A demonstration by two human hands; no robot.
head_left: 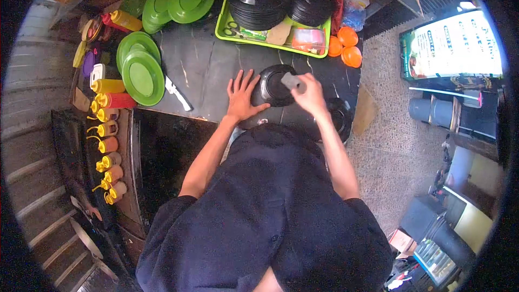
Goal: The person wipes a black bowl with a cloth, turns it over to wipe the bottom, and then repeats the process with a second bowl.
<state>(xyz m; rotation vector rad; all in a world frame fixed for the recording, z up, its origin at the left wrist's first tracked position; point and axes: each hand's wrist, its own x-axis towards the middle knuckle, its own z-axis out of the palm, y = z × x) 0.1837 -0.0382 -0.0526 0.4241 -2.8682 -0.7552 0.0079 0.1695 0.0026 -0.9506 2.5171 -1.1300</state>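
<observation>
A black plate (270, 87) lies on the dark marbled tabletop (208, 75) in front of me. My left hand (243, 97) is spread flat on the table, its thumb close to the plate's near left rim. Over the plate's right side, my right hand (310, 97) grips a small grey pad (291, 81), a sponge or folded cloth by its look. Another black dish (339, 118) sits at the table's near right edge, partly covered by my right forearm.
Green plates (143, 75) and a white-handled knife (177, 94) lie to the left. Yellow-capped sauce bottles (108, 145) line the left side. Behind, a lime-green tray (270, 45) carries stacked black plates (257, 0), scissors and packets. Orange lids (351, 57) sit at the right.
</observation>
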